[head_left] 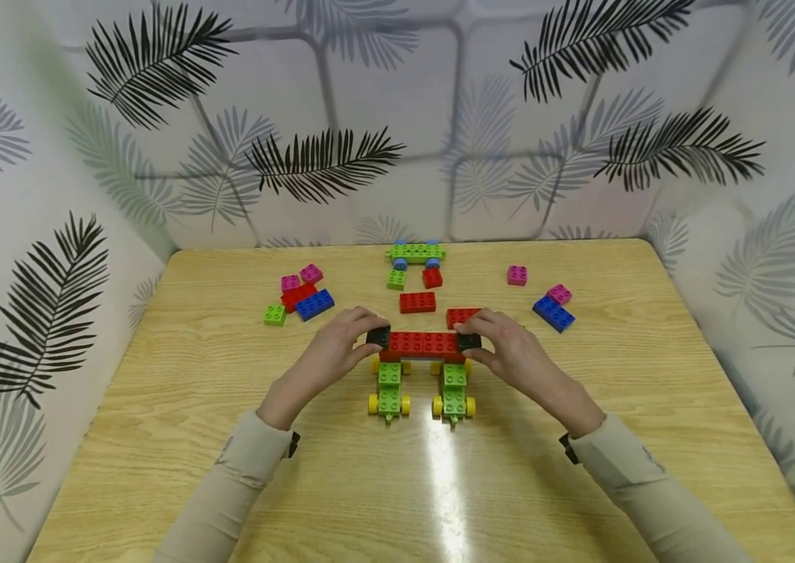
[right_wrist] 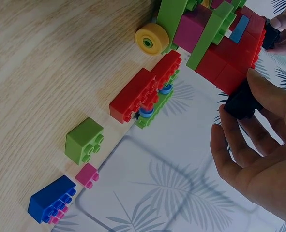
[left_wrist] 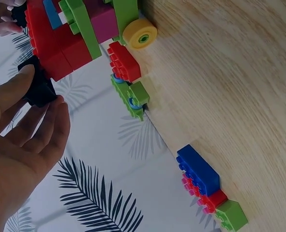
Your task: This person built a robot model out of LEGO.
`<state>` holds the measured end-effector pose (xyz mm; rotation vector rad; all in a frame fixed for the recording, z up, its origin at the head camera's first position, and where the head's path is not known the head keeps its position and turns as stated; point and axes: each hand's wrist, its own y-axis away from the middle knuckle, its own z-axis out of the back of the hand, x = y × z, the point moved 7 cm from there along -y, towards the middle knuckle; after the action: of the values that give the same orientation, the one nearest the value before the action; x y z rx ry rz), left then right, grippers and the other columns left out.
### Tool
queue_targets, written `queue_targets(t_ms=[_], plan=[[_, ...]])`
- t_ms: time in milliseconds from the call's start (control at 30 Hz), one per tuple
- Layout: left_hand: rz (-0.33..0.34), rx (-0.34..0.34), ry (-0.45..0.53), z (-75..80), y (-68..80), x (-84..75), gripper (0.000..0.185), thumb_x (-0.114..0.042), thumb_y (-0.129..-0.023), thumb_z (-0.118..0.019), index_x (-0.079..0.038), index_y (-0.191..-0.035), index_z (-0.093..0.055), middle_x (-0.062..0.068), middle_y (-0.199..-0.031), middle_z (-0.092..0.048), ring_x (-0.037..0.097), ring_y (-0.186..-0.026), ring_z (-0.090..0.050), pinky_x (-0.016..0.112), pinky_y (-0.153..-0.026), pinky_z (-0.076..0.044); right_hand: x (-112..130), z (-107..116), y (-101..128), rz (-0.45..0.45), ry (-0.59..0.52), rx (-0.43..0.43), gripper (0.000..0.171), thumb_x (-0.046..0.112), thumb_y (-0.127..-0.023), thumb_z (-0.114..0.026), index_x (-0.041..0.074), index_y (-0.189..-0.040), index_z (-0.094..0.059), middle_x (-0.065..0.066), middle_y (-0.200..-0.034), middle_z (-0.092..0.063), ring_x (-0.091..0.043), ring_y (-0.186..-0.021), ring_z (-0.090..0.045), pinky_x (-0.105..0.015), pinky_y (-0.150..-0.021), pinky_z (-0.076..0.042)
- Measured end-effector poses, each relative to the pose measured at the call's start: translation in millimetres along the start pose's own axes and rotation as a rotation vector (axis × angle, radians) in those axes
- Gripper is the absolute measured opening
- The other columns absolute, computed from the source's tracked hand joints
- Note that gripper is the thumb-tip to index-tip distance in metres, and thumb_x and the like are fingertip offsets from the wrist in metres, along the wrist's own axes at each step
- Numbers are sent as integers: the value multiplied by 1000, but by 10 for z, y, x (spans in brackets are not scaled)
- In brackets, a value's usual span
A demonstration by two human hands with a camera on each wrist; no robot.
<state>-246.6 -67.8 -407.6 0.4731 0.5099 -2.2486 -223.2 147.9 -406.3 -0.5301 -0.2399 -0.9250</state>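
Note:
A toy-brick build stands in the middle of the table, with red bricks [head_left: 421, 344] laid across the top. Green bricks [head_left: 389, 374] step down at its front onto two wheeled bases with yellow wheels [head_left: 470, 407]. In the left wrist view, purple [left_wrist: 104, 23] and blue [left_wrist: 52, 13] bricks show beneath the red ones. My left hand [head_left: 349, 342] pinches a black brick [left_wrist: 40, 86] at the left end of the red row. At the opposite end my right hand [head_left: 513, 352] holds another black brick [right_wrist: 242, 100] between thumb and fingers. Both black bricks are right against the red ends.
Behind the build lie a red brick [head_left: 417, 303], small green [head_left: 396, 279] and red [head_left: 432, 278] bricks, and a green base with blue wheels [head_left: 417, 252]. Blue bricks [head_left: 315, 305] lie left and right [head_left: 554, 313] beside pink ones [head_left: 517, 274]. A leaf-patterned backdrop [head_left: 397, 117] borders the table [head_left: 228, 438].

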Motion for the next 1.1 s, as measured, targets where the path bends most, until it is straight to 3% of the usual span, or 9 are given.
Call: queue_targets(t_ms=[333,700,1100], plan=[[1,-27,60,-24,8,73,34,-9,-88,-69,-6,-122,-63,7,-115,-61,25,-106,-56,38,-88,-50,-3,9,-7,-2,4,0,31,6,-78,-80,5,-107,-69,-5,-98,-63,-21,-87,-61,-37,-76,-54],[37,-4,113,-61,14,121,33,-9,-89,-68,-4,-122,-62,9,-112,-59,25,-103,-58,42,-86,-51,-3,3,2,-2,3,5,35,6,-77,-80,4,-109,-68,-6,-99,-63,-21,-87,-61,-37,-76,-54],[0,18,48,-58,21,76,33,-10,-90,-67,-3,-123,-62,8,-113,-58,24,-104,-57,38,-89,-50,-2,-9,12,-3,4,-1,32,6,-77,-80,5,-108,-68,-5,-99,-63,-20,-86,-60,-37,-76,-54]])
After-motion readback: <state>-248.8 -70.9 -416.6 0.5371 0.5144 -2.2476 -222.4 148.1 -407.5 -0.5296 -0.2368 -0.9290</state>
